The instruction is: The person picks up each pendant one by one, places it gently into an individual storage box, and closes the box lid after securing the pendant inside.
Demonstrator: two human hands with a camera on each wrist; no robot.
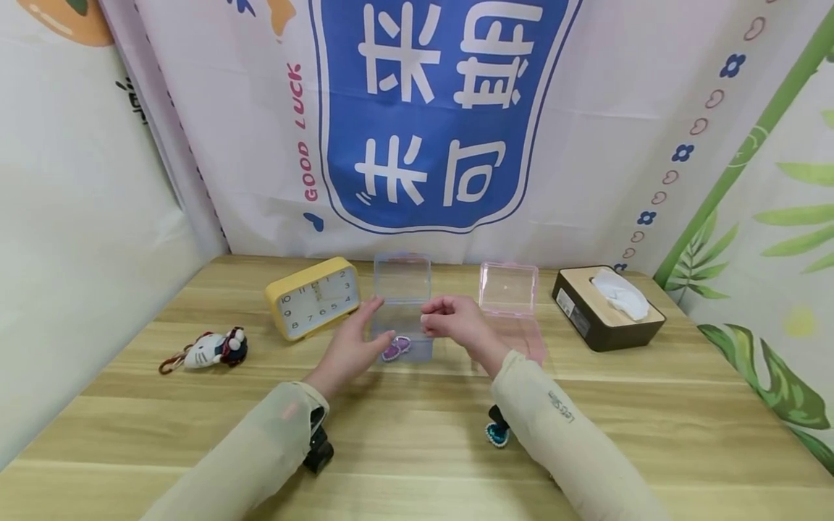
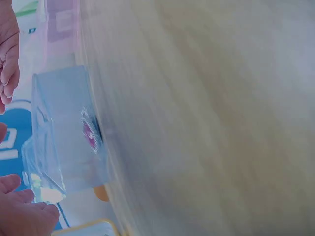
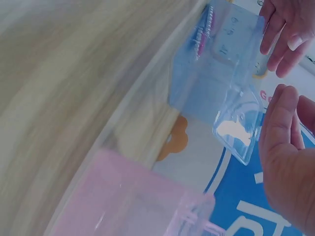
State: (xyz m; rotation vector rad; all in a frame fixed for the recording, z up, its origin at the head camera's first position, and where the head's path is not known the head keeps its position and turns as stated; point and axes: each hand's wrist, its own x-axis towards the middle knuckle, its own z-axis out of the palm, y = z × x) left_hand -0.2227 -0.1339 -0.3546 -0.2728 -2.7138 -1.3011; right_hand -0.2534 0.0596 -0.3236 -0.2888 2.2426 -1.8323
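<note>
A clear blue box [image 1: 422,350] stands mid-table with its lid raised at the back. Inside, near the bottom, lies a purple ornament [image 1: 396,349] edged with white beads; it shows through the wall in the left wrist view [image 2: 89,133]. My left hand [image 1: 355,344] is at the box's left side, fingers spread and nothing in them. Over the right side hovers my right hand [image 1: 452,322], its fingers loosely bent and apart from the other hand. In the right wrist view the right hand [image 3: 288,152] holds nothing, beside the raised lid.
A clear pink box [image 1: 531,336] with raised lid stands right of the blue one. By the right sleeve lies a teal bead-edged ornament [image 1: 497,434]. Around them are a yellow clock [image 1: 313,298], a cat-shaped plush keychain [image 1: 211,349] and a tissue box [image 1: 609,307].
</note>
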